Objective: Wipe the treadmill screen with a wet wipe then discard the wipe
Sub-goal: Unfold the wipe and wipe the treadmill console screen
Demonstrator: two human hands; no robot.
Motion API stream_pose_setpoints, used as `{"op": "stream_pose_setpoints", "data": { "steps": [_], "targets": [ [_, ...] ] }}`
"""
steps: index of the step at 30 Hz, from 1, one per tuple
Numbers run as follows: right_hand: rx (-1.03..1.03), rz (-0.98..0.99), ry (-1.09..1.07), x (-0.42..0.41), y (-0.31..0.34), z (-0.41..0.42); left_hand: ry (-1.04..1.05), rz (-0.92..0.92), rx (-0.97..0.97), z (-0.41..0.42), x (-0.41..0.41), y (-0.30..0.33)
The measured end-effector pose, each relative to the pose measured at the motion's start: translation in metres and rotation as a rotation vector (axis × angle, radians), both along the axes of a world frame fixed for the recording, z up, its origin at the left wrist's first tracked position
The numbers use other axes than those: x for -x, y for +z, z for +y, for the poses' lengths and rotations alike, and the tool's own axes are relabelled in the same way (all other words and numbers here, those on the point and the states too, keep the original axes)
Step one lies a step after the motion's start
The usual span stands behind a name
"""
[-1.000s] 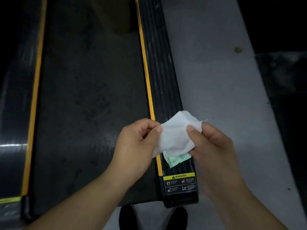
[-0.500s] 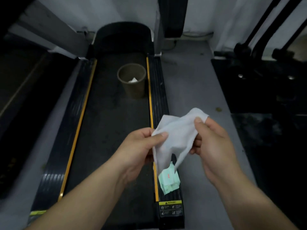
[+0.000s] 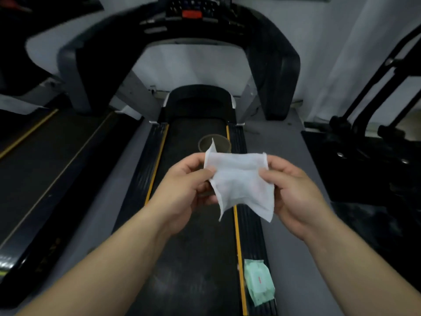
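Note:
A white wet wipe (image 3: 241, 181) is spread out between both hands above the treadmill belt (image 3: 193, 258). My left hand (image 3: 186, 188) pinches its left edge and my right hand (image 3: 293, 192) pinches its right edge. The treadmill screen (image 3: 191, 10) sits on the console at the top of the view, far ahead of the hands, with a red lit patch. A brown waste bin (image 3: 219, 143) stands on the belt just behind the wipe, partly hidden by it. A green pack of wipes (image 3: 258, 281) lies on the right side rail near me.
Dark curved handrails (image 3: 282, 71) flank the console. A second treadmill (image 3: 34, 169) lies to the left. Black gym equipment (image 3: 369, 137) stands to the right. Grey floor (image 3: 296, 258) runs beside the right rail.
The view has tilted up from the belt to the console. Both hands have risen and pulled the wipe open from a bunched fold to a spread sheet.

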State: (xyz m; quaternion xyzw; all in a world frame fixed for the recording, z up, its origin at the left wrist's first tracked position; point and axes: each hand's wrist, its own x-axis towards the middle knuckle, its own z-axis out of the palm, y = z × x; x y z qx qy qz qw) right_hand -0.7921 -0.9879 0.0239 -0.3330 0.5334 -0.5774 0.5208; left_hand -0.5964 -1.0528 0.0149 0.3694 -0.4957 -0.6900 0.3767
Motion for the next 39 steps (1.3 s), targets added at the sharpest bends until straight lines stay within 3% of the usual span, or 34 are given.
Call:
{"op": "stream_pose_setpoints", "data": {
  "steps": [3, 9, 14, 18, 24, 26, 28, 30, 34, 39],
  "targets": [
    [0.187, -0.133, 0.113, -0.03, 0.04, -0.009, -0.077, 0.134, 0.066, -0.011, -0.048, 0.043],
    [0.277, 0.222, 0.081, -0.083, 0.082, -0.045, 0.065, -0.12, 0.401, -0.045, -0.107, 0.086],
    [0.337, 0.355, 0.054, -0.107, 0.098, -0.083, 0.093, -0.008, 0.362, -0.074, -0.121, 0.108],
    [0.298, 0.249, 0.078, -0.107, 0.109, -0.122, 0.013, 0.171, 0.139, -0.114, -0.119, 0.114],
    [0.266, 0.195, 0.163, -0.087, 0.125, -0.207, -0.225, -0.077, 0.096, -0.203, -0.092, 0.121],
    [0.221, 0.041, 0.172, -0.072, 0.124, -0.251, -0.209, -0.089, 0.099, -0.242, -0.074, 0.124],
    [0.113, -0.301, 0.176, -0.063, 0.114, -0.287, -0.12, -0.057, 0.082, -0.27, -0.058, 0.125],
    [-0.052, -0.495, 0.235, -0.057, 0.099, -0.324, 0.006, -0.045, 0.046, -0.305, -0.039, 0.12],
    [-0.157, -0.47, 0.06, -0.035, 0.102, -0.4, 0.154, -0.093, 0.052, -0.379, -0.005, 0.13],
    [0.02, -0.282, -0.045, -0.01, 0.171, -0.474, 0.232, -0.107, 0.095, -0.446, 0.02, 0.197]
  ]
}}
